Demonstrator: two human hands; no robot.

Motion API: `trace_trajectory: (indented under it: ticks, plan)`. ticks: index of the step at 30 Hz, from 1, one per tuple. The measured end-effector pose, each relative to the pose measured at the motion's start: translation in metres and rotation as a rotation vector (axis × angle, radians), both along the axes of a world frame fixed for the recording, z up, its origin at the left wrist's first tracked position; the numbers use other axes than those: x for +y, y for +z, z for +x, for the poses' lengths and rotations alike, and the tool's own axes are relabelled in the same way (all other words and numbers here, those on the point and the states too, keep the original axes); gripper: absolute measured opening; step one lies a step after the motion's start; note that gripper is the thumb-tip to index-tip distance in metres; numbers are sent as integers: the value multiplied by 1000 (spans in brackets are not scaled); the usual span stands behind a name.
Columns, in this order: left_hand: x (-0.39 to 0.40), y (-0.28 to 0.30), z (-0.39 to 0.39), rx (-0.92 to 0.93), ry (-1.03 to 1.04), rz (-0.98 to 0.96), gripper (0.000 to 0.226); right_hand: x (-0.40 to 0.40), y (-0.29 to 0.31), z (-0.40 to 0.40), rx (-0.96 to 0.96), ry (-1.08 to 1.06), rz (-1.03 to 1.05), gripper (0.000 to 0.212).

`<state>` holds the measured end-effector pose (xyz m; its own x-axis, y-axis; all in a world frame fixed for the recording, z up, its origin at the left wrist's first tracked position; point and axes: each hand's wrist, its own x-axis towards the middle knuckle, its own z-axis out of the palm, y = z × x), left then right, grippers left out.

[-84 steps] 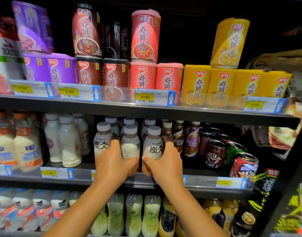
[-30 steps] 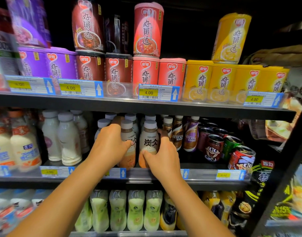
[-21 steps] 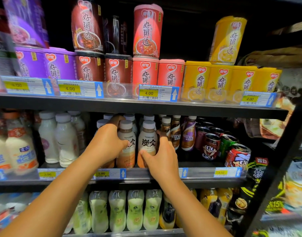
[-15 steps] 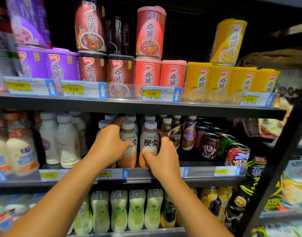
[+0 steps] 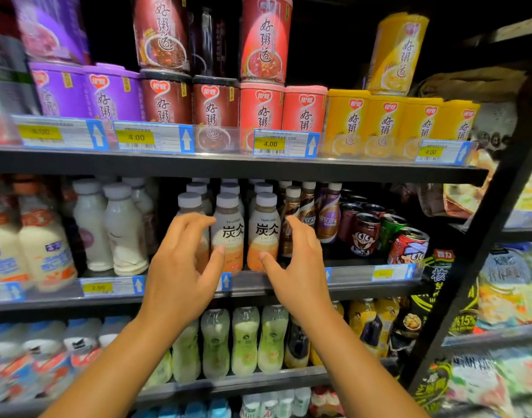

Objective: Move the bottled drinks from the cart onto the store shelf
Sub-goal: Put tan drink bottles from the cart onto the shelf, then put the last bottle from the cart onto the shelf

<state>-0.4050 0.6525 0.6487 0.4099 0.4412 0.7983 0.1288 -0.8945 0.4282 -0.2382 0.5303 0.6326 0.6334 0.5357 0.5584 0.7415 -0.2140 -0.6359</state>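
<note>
Latte bottles with grey caps and black characters stand in rows on the middle shelf (image 5: 349, 286). Two front bottles, one at centre (image 5: 228, 233) and one to its right (image 5: 266, 230), stand upright between my hands. A third bottle (image 5: 190, 206) is partly hidden behind my left hand. My left hand (image 5: 183, 267) hovers just in front of the row, fingers spread, holding nothing. My right hand (image 5: 298, 260) is likewise open, its thumb near the base of the right bottle. The cart is out of view.
White milk bottles (image 5: 120, 230) stand left of the lattes; Nescafe bottles (image 5: 328, 218) and cartoon cans (image 5: 362, 233) to the right. Porridge cans (image 5: 261, 107) fill the upper shelf, green drinks (image 5: 243, 342) the lower. A black upright post (image 5: 476, 267) runs at right.
Both hands have let go of the latte bottles and drawn back a little with fingers spread; the bottles stay standing on the shelf.
</note>
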Motion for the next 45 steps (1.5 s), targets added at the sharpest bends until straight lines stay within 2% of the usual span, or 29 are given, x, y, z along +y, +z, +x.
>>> trace_trajectory:
  ticks: [3, 8, 14, 20, 25, 32, 38, 45]
  plan:
    - [1, -21, -14, 110, 64, 28, 51, -13, 0, -12, -113, 0, -20, 76]
    - [-21, -39, -34, 241, 149, -1, 68, -42, 1, -29, -193, 46, -65, 79]
    - [-76, -48, -47, 330, 316, 0, 74, -103, -10, -39, -285, 21, -141, 80]
    - [-135, -50, -56, 398, 320, 0, 77, -165, -21, -45, -296, 11, -169, 75]
    - [-196, -58, -14, 474, 181, -3, 80, -247, -49, -27, -221, -95, -231, 73]
    - [-316, -104, 101, 600, -193, 99, 78, -438, -130, 29, 18, -476, -402, 74]
    - [-426, -162, 189, 751, -493, 167, 83, -571, -181, 41, 221, -792, -478, 78]
    - [-505, -253, 259, 982, -765, 271, 79, -651, -247, 64, 363, -1041, -585, 74]
